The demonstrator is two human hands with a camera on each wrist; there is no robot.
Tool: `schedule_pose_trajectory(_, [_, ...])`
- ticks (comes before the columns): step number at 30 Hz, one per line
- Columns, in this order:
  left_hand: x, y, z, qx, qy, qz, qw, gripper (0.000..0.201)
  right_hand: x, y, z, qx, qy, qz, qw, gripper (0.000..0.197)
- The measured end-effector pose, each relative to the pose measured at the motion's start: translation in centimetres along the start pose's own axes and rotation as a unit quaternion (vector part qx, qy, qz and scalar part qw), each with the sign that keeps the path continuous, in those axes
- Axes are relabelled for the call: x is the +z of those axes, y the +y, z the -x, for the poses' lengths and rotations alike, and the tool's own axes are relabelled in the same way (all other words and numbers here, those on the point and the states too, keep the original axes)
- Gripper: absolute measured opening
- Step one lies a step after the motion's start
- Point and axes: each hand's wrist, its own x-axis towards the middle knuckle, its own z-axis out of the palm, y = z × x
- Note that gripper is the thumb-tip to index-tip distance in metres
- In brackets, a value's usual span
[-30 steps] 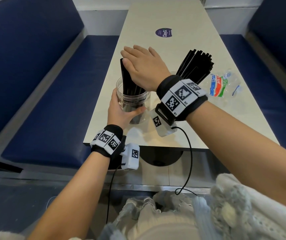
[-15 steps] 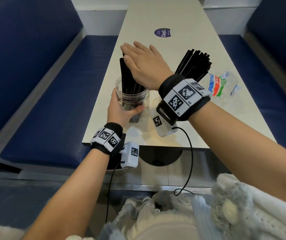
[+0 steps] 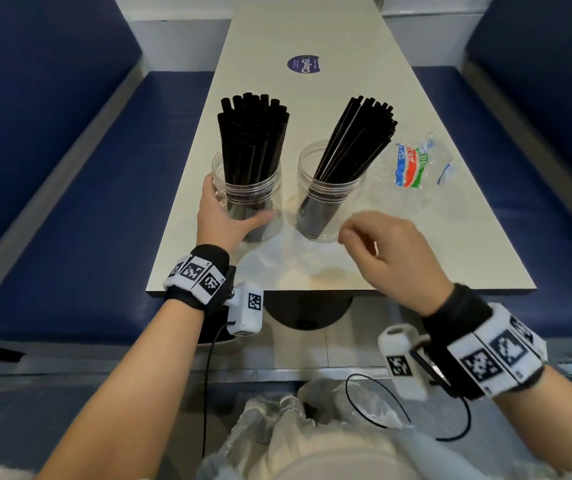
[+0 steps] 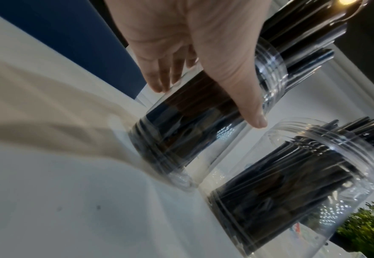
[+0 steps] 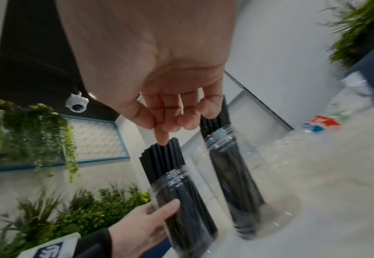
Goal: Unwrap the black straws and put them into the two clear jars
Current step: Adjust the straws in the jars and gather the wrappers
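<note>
Left hand [image 3: 224, 216] grips left jar [image 3: 247, 199] low, centre frame; right hand [image 3: 386, 251] hangs loose, empty, lower right. Straws [image 3: 253, 133] fill both jars on bench [image 3: 416, 237]. Light, slick plastic: hold walls, not straws.

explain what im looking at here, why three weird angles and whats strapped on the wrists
These are a person's two bare hands, no machine. The black-and-white patterned bands carry small cameras. One picture comes from a camera on the head, looking down; the other two look along each hand from the wrist.

On the long cream table stand two clear plastic jars, both filled with black straws. The left hand holds the left clear jar, thumb in front and fingers round the far side, seen close up from the left wrist. The right hand hangs above the table edge, near the right clear jar, fingers loosely curled and holding nothing. Right of the jars lies a crumpled clear wrapper with blue, red and green print.
</note>
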Motion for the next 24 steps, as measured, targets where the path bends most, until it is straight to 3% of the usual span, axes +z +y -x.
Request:
schedule_pose_trajectory(2, [-0.5, 0.8, 0.7, -0.020, 0.008, -0.013, 1.000, 0.119, -0.1, 1.5, 2.0, 0.037, -0.026, 0.001, 0.999, 0.024])
schedule_pose_trajectory(5, [-1.1, 2.6, 2.9, -0.002, 0.091, -0.014, 0.996, 0.109, -0.5, 3.9, 4.7, 0.096, -0.043, 0.000, 0.994, 0.021])
schedule_pose_trajectory(7, [-1.2, 3.9, 5.0, 0.075, 0.173, -0.017, 0.982, 0.087, -1.2, 5.7, 6.0, 0.132, -0.030, -0.007, 0.991, 0.023])
schedule_pose_trajectory(9, [-0.6, 5.7, 7.2, 0.202, 0.202, -0.041, 0.957, 0.059, -2.4, 7.5, 6.5, 0.159, 0.001, -0.019, 0.987, 0.021])
schedule_pose_trajectory(12, [2.3, 7.8, 9.5, 0.319, 0.061, -0.062, 0.944, 0.025, -4.7, 9.5, 5.3, 0.187, 0.074, -0.031, 0.979, 0.019])
schedule_pose_trajectory(15, [7.0, 8.7, 10.0, 0.309, -0.093, -0.070, 0.944, 0.024, -7.4, 11.4, 1.2, 0.152, 0.136, -0.005, 0.979, 0.035])
schedule_pose_trajectory(17, [10.1, 8.9, 10.1, 0.290, -0.161, -0.090, 0.939, 0.032, -8.6, 12.7, -2.5, 0.108, 0.125, 0.066, 0.984, 0.049])
schedule_pose_trajectory(19, [12.7, 8.9, 10.0, 0.271, -0.198, -0.118, 0.935, 0.041, -8.7, 13.6, -6.2, 0.096, 0.065, 0.126, 0.985, 0.058])
schedule_pose_trajectory(21, [14.4, 8.8, 10.0, 0.235, -0.219, -0.144, 0.936, 0.051, -7.3, 14.5, -9.1, 0.101, -0.038, 0.169, 0.980, 0.070])
schedule_pose_trajectory(24, [16.1, 8.0, 9.5, 0.163, -0.237, -0.181, 0.941, 0.069, -3.7, 16.2, -11.0, 0.117, -0.223, 0.237, 0.938, 0.090])
